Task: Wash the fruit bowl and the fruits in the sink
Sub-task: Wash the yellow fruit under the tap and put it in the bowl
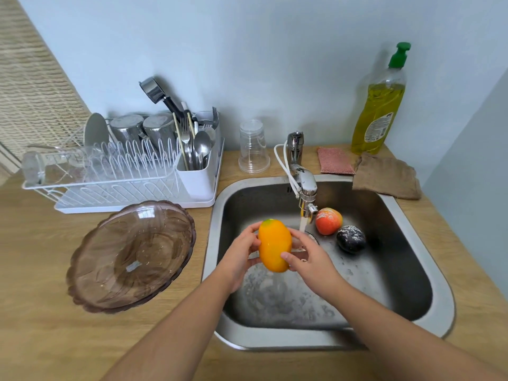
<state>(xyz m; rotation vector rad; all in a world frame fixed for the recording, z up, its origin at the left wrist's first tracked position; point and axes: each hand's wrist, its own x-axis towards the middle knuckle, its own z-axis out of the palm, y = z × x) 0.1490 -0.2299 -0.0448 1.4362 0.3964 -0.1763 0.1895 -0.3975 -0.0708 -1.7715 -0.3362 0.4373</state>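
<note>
Holds the yellow mango (275,244) above the sink (288,339), left grip (237,261) and right grip (312,261) both curled round it. Inside the sink, far side: red fruit (328,221) beside dark fruit (351,239). Left of the sink, on the bench (41,312): fruit bowl (132,257).

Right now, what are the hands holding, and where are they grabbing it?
A yellow mango: the left hand holds its left side, the right hand its right side.

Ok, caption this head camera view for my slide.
Left hand and right hand hold a yellow mango beside the running tap; soapy red fruit and dark fruit lie in the sink.
</note>
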